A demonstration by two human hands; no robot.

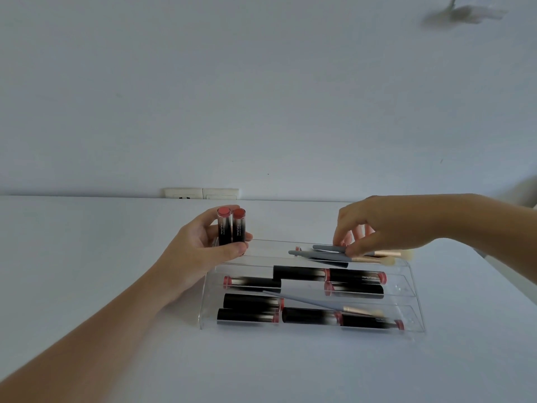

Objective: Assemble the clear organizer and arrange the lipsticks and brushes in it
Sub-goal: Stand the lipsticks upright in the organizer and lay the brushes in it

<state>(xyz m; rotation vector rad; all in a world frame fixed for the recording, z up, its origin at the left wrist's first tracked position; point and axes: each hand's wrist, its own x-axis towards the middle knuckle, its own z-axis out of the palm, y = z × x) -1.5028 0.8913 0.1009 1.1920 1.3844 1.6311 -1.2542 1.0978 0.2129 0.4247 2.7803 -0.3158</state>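
Organizer (412, 315), clear plastic, three stepped tiers, standing assembled on the white table (116, 359) in front of the person; by the look of it the assembly part is finished and filling is well under way.

Front tier, nearest: four black lipsticks (247, 316) lying on their sides, with one grey-handled brush (313, 301) laid slantwise across them, bristle end to the right.

Middle tier: four more lipsticks (356, 276) lying flat, one at the left, three grouped at the right.

Back tier, farthest: several brushes (328, 255) lying together, grey handles to the left, pale bristles at the right end. A small red-capped item lies beside the handles; too little of it shows to name.

Left hand (203, 245): at the organizer's left rear corner, fingers and thumb curled round two upright lipsticks (231, 226), red ends up, held side by side.

Right hand (374, 225): over the back tier, fingertips (338, 238) bent down and pinching the brushes near the middle of their handles.

Outstanding, as judged: the two held lipsticks remain to be placed, and the brushes in the back tier look still to be settled. No loose items show on the table outside the organizer.

Behind, at the table's far edge: wall socket plate (202, 193).
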